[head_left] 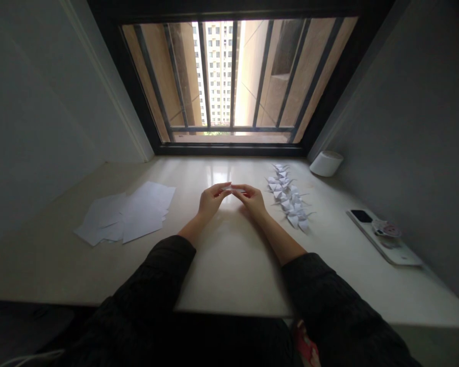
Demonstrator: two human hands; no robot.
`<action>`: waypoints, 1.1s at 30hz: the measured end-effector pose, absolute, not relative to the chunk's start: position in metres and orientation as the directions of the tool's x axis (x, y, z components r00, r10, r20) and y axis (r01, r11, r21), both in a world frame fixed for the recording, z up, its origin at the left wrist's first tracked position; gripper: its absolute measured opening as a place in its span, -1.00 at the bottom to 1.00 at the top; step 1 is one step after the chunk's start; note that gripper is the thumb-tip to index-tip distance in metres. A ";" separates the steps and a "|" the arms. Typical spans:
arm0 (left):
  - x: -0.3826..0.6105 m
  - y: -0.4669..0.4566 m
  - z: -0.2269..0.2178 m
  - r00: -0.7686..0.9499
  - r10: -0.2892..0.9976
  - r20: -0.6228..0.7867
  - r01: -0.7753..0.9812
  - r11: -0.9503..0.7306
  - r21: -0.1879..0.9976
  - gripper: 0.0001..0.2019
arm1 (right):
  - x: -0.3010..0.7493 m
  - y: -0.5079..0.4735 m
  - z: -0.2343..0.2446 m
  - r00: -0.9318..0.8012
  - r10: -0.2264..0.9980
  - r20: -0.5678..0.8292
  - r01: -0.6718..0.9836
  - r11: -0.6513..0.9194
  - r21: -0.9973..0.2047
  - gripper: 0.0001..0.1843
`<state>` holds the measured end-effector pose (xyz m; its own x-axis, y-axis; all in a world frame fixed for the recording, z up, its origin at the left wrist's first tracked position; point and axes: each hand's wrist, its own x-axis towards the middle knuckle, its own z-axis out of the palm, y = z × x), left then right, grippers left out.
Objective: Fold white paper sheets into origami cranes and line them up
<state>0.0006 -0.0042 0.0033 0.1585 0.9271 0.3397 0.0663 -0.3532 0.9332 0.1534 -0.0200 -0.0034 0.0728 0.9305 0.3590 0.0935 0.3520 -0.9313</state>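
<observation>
Indoors, a pale glossy counter (229, 270) below a barred window (234, 81), white paper (238, 190) in both hands' (211, 199) fingertip pinch.

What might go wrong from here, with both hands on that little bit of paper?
The small paper piece pinched between the left hand and right hand might crease or tear under an uneven pull. The folded paper shapes sit close to the right hand, so an outward swing could knock them. The loose sheets overlap unevenly, so a passing brush might scatter them.
</observation>
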 end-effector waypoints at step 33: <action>0.003 -0.004 0.004 0.065 0.908 0.414 -0.021 -0.413 0.910 -0.78 | 0.154 -0.017 -0.004 0.184 0.953 0.241 -0.127 0.266 -0.956 -0.77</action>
